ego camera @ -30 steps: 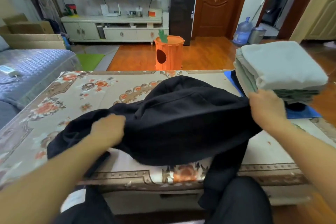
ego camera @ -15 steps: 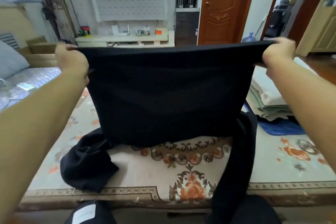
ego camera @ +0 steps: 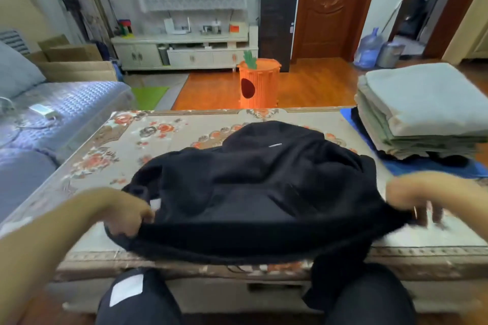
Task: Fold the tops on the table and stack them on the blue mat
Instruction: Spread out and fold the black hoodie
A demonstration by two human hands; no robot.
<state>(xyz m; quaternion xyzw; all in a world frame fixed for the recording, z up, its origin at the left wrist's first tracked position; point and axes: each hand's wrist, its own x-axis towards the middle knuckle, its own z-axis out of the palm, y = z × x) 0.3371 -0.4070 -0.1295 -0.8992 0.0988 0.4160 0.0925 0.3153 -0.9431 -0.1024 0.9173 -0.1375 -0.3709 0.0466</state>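
Observation:
A black top (ego camera: 253, 187) lies billowed over the middle of the flower-patterned table (ego camera: 126, 145); one black sleeve hangs off the near edge at the right. My left hand (ego camera: 126, 215) grips the top's near hem at its left corner. My right hand (ego camera: 414, 199), blurred, holds the hem at the right corner. On the blue mat (ego camera: 427, 167) at the table's right end stands a stack of folded tops (ego camera: 422, 111), pale grey-green on top and dark ones underneath.
An orange carrot-shaped bin (ego camera: 258, 84) stands on the wooden floor beyond the table. A blue-grey sofa (ego camera: 58, 111) runs along the left. My knees in dark trousers (ego camera: 137, 298) are under the near edge.
Half a second ago both hands held the black top stretched up in the air. They have swung it down, and it now lies spread over the table with the hem near me.

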